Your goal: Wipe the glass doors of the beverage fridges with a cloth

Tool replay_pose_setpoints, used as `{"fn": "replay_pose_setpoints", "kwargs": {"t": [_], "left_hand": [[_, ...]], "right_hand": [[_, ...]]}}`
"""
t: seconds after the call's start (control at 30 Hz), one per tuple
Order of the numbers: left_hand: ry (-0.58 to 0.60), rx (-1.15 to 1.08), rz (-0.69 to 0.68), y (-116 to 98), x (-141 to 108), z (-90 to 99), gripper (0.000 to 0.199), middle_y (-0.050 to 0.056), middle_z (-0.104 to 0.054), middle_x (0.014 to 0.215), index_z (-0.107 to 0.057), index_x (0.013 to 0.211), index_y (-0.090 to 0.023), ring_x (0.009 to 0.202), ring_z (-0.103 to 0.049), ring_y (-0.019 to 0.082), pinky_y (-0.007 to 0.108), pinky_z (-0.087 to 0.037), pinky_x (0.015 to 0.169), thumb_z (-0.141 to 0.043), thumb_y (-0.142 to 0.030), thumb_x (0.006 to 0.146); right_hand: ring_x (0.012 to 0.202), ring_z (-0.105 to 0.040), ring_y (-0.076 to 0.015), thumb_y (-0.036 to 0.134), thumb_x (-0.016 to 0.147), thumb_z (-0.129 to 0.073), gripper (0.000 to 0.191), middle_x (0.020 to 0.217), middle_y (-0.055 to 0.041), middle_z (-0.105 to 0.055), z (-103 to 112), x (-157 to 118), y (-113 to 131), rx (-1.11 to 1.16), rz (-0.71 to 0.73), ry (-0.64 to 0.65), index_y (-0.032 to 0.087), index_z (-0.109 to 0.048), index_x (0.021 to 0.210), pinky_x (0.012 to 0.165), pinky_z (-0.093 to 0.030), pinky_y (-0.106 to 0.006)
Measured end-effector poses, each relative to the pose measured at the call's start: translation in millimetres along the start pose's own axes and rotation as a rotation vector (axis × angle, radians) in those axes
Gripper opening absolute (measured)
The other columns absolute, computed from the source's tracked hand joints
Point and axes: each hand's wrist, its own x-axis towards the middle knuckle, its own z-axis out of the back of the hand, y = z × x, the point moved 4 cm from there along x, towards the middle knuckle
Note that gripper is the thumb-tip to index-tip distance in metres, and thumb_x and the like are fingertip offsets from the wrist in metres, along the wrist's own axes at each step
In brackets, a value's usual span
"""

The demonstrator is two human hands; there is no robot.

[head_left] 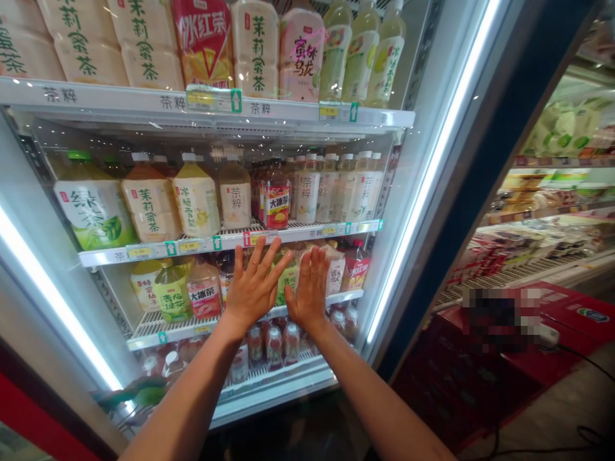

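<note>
My left hand (254, 285) is raised before a lit drinks cooler, fingers spread, holding nothing. Beside it my right hand (311, 287) is also up, palm turned outward, fingers straight and closer together, with nothing in it. Both overlap the third shelf in view; whether they touch anything in front of it I cannot tell. Nearest to them are a green tea bottle (287, 278), partly covered, and a red-labelled tea bottle (204, 291) to the left. Just above stands a small dark bottle with a red and yellow label (277, 202) on the middle shelf (230, 241).
Large tea bottles (144, 54) line the upper shelf (288, 110). Small capped bottles (273, 346) stand low in the cooler. A bright light strip (432, 173) runs down its right side. Further right are a red table (576, 314) with cables and an open display of packaged goods (519, 246).
</note>
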Motion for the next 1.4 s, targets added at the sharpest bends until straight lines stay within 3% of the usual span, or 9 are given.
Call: {"fn": "replay_pose_setpoints", "kwargs": {"t": [0.13,0.23,0.5,0.6,0.7,0.83,1.07,1.13,1.4], "left_hand": [[-0.009,0.002,-0.012,-0.1,-0.8,-1.2,0.075,0.003,-0.016,0.170,-0.030,0.160,-0.027,0.160,-0.002,0.026,0.057,0.009,0.130,-0.059,-0.024,0.091],[0.005,0.008,-0.010,-0.3,-0.6,-2.6,0.073,0.004,-0.017,0.170,-0.034,0.159,-0.027,0.160,0.000,0.026,0.058,0.009,0.130,-0.059,-0.023,0.090],[0.143,0.044,-0.153,35.3,-26.0,38.9,0.073,0.005,-0.024,0.169,-0.036,0.158,-0.023,0.160,-0.005,0.026,0.055,0.002,0.131,-0.059,-0.022,0.089],[0.134,0.065,-0.073,73.5,-54.8,74.3,0.079,0.004,-0.022,0.170,-0.027,0.162,-0.028,0.161,-0.008,0.028,0.059,0.001,0.131,-0.058,-0.023,0.090],[0.105,0.093,-0.021,106.1,-82.9,100.1,0.078,0.002,-0.019,0.171,-0.025,0.162,-0.033,0.161,-0.010,0.028,0.060,0.001,0.130,-0.058,-0.024,0.092],[0.053,0.126,0.038,131.5,-109.9,103.7,0.076,0.000,-0.019,0.171,-0.027,0.161,-0.036,0.161,-0.011,0.027,0.059,0.000,0.131,-0.059,-0.026,0.093],[-0.022,0.159,0.051,139.5,-127.5,87.5,0.069,-0.001,-0.023,0.170,-0.032,0.159,-0.035,0.160,-0.016,0.025,0.056,-0.004,0.132,-0.056,-0.028,0.095],[-0.038,0.158,0.051,138.5,-127.8,88.4,0.067,-0.001,-0.024,0.169,-0.033,0.159,-0.034,0.160,-0.017,0.025,0.055,-0.005,0.132,-0.056,-0.028,0.096],[-0.057,0.140,0.045,138.1,-127.6,90.9,0.065,-0.001,-0.027,0.168,-0.036,0.158,-0.031,0.159,-0.021,0.024,0.053,-0.009,0.132,-0.055,-0.027,0.096]], "right_hand": [[0.159,-0.003,-0.0396,0.035,0.097,-0.045,0.089,0.172,-0.0162,0.009,-20.6,-117.2,13.1,-0.049,0.024,0.170,0.009,0.007,0.164,0.118,-0.038,-0.067],[0.159,-0.007,-0.0411,0.034,0.097,-0.047,0.089,0.172,-0.0188,0.005,-20.7,-149.8,22.4,-0.039,0.018,0.236,0.008,0.004,0.165,0.114,-0.044,-0.066],[0.161,0.005,-0.0317,0.031,0.101,-0.037,0.083,0.174,-0.0108,0.011,21.9,37.0,32.7,0.020,0.047,0.110,0.013,0.013,0.164,0.128,-0.019,-0.062],[0.160,0.005,-0.0345,0.031,0.098,-0.044,0.089,0.173,-0.0123,0.014,14.2,27.9,41.0,0.002,0.047,0.111,0.010,0.012,0.163,0.128,-0.018,-0.063],[0.160,0.001,-0.0378,0.032,0.097,-0.048,0.089,0.173,-0.0166,0.008,-6.7,-43.2,60.1,0.006,0.082,0.167,0.005,0.004,0.164,0.125,-0.026,-0.063],[0.159,-0.008,-0.0414,0.040,0.100,-0.047,0.085,0.171,-0.0242,-0.002,-20.0,-101.9,93.2,0.017,0.143,0.170,-0.002,-0.007,0.163,0.120,-0.037,-0.063],[0.161,0.002,-0.0333,0.045,0.103,-0.041,0.085,0.173,-0.0123,0.006,-10.7,39.9,136.2,0.100,0.120,0.120,0.012,0.008,0.165,0.127,-0.022,-0.064],[0.160,0.004,-0.0345,0.046,0.103,-0.041,0.086,0.173,-0.0123,0.009,-16.7,50.1,142.3,0.094,0.102,0.083,0.012,0.010,0.164,0.126,-0.019,-0.066],[0.155,-0.025,-0.0426,0.039,0.097,-0.053,0.089,0.168,-0.0217,-0.025,-64.3,-115.5,163.4,-0.009,0.189,0.260,0.009,-0.005,0.165,0.117,-0.037,-0.065]]}}
